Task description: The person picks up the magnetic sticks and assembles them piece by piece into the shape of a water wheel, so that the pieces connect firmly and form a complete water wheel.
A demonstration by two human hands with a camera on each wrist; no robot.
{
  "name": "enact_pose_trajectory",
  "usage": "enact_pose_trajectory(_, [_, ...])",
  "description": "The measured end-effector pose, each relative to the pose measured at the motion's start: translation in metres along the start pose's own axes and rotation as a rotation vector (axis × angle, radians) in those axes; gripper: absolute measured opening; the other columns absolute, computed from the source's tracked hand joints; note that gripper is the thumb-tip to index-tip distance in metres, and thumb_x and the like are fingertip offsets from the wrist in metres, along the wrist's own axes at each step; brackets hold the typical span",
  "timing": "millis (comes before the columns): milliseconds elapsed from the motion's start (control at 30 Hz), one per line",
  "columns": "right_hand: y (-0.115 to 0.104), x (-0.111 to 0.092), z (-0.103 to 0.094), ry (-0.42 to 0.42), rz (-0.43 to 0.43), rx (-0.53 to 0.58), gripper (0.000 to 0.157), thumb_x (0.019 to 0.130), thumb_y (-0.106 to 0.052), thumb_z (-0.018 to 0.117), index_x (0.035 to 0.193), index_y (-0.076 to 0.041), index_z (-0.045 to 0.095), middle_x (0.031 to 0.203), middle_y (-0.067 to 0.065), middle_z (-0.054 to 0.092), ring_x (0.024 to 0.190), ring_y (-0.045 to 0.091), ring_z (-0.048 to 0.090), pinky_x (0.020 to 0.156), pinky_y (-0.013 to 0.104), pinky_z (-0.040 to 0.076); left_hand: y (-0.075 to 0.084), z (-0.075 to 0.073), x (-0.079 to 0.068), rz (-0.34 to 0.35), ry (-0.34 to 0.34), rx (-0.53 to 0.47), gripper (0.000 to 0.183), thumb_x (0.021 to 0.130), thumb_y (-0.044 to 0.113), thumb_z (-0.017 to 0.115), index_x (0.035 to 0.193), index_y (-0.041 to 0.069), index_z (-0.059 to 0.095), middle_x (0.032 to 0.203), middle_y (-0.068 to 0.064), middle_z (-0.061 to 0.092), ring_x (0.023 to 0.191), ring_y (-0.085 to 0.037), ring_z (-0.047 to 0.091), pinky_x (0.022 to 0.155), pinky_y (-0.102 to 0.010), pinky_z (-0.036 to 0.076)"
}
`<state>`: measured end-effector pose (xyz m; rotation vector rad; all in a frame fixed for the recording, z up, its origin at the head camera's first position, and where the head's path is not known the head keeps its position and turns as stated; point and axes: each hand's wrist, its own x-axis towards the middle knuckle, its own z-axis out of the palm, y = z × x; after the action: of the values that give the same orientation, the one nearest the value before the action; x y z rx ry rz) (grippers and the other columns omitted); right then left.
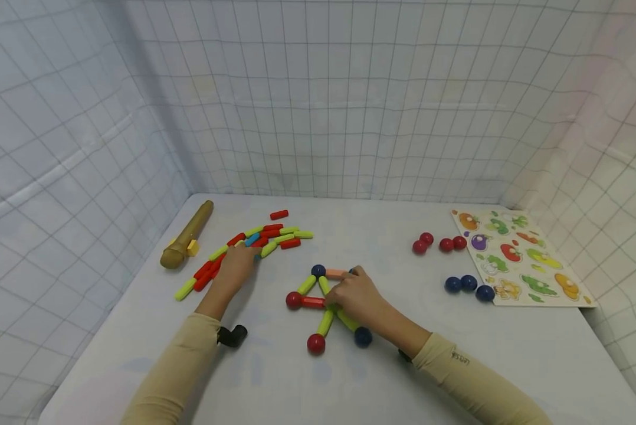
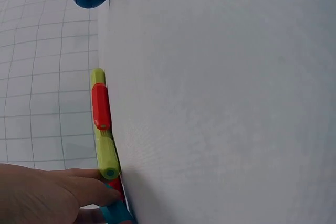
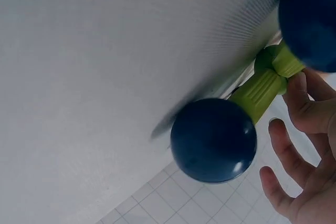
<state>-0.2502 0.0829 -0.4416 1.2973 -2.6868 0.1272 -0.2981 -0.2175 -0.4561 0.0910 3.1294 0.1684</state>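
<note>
right hand (image 1: 357, 297) pinches stick-and-ball frame (image 1: 325, 304), centre | left hand (image 1: 236, 267) fingers flat on stick pile (image 1: 249, 245), far left

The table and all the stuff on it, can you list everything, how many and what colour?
Loose rods: a pile, red, green, one blue; back left.
Stick-and-ball figure: one; green, red, orange rods with red and blue balls; centre.
Loose red balls: four; back right.
Loose blue balls: three; by the puzzle.
Fruit puzzle board: one, colourful; far right.
Tube: one, brown-gold; far left.
Table: one, white.
Left hand: on the rod pile.
Right hand: on the figure.
</note>
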Motion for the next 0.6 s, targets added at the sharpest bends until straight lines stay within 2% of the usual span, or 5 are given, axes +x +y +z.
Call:
enact_pose_trajectory(133, [0.0,0.002,-0.001,-0.007,0.025,0.012,0.023,0.082,-0.011,0.076,0.097,-0.029,0.079,0.091,-0.014,0.076,0.088,0.014,0.066,0.087,0.043,0.044,-0.002,0.001,-0.001,-0.034,-0.043,-0.032,0.041,0.099,0.005,0.05,0.14,0.01,0.052,0.136,-0.034,0.047,0.123,-0.055,0.046,0.093,-0.062,0.048])
enact_pose_trajectory(200, [-0.001,0.003,-0.001,-0.016,0.042,0.01,0.023,0.083,-0.011,0.075,0.097,-0.029,0.079,0.091,-0.013,0.076,0.089,0.016,0.065,0.089,0.046,0.045,-0.003,0.001,-0.002,-0.045,-0.039,-0.068,0.044,0.1,0.007,0.049,0.144,0.011,0.047,0.137,-0.035,0.044,0.122,-0.055,0.047,0.092,-0.061,0.049])
enact_pose_trajectory(300, [-0.001,0.003,-0.001,-0.012,0.06,0.011,0.023,0.082,-0.012,0.076,0.096,-0.029,0.08,0.089,-0.013,0.076,0.09,0.017,0.064,0.092,0.049,0.045,0.001,-0.004,-0.004,-0.056,-0.001,-0.15,0.049,0.101,0.013,0.051,0.148,0.009,0.04,0.135,-0.033,0.047,0.117,-0.048,0.053,0.092,-0.057,0.051])
enact_pose_trajectory(400, [-0.001,0.004,0.0,0.012,0.061,0.002,0.022,0.08,-0.013,0.078,0.094,-0.029,0.08,0.087,-0.012,0.076,0.086,0.017,0.062,0.091,0.049,0.044,0.012,-0.014,-0.009,-0.064,0.002,-0.289,0.053,0.097,0.02,0.058,0.145,0.003,0.043,0.126,-0.027,0.058,0.105,-0.038,0.06,0.089,-0.049,0.054])
enact_pose_trajectory(600, [0.0,0.004,-0.001,0.036,0.067,-0.017,0.019,0.076,-0.017,0.081,0.092,-0.028,0.08,0.084,-0.009,0.075,0.08,0.016,0.057,0.089,0.046,0.044,0.042,-0.032,-0.024,-0.066,-0.169,-0.587,0.04,0.088,0.026,0.072,0.121,0.004,0.064,0.106,-0.014,0.07,0.088,-0.022,0.066,0.076,-0.031,0.056])
